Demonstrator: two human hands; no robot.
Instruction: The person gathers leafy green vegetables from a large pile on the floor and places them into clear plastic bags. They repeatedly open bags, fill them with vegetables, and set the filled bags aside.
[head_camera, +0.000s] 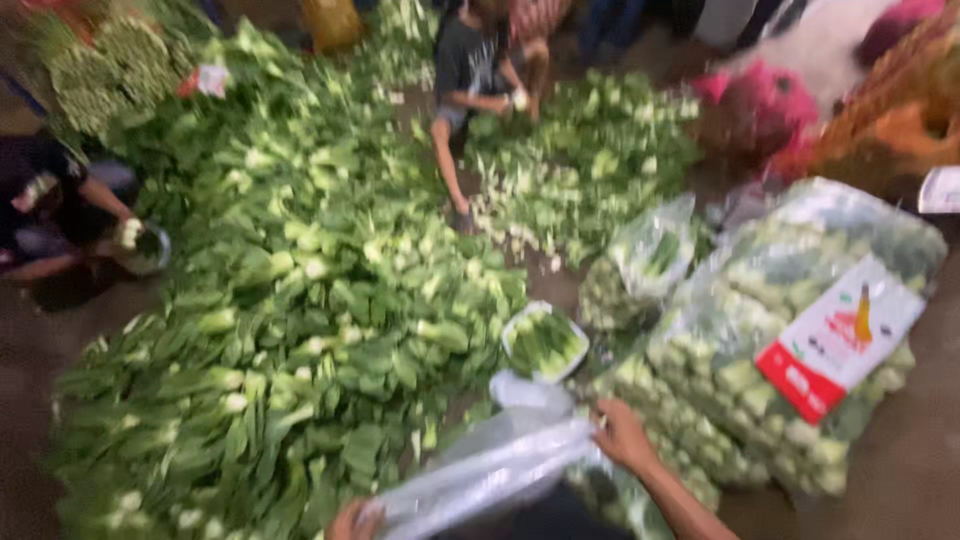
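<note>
We have a clear, thin plastic bag (495, 470) stretched between our two hands at the bottom edge of the view, just this side of the big heap of loose green leafy vegetables with pale white stems (290, 300) that covers the floor (900, 470). Our right hand (622, 436) pinches the bag's upper corner, the grip closed on the film; our left hand (355, 521) is partly cut off by the frame edge but looks curled shut around the bag's lower end. The picture is blurred, so we cannot make out the fingers finely.

As we judge it, the bag in our hands looks empty and flat, not yet opened to a mouth, so filling it lies ahead. A good deal seems already packed: to the right of the heap lies a large, full clear plastic sack of the same greens with a red and white printed label (790, 340), and a smaller filled clear bag (650, 260) sits between that sack and the heap. A small round white bowl of greens (543, 342) rests at the heap's right edge, just beyond our bag. Still, the loose heap is far larger than what is bagged.

Beyond the heap, a crouching person in a dark shirt (475, 80) works at a second pile; at the heap's left edge another person's hand (128, 232) holds a bunch.
</note>
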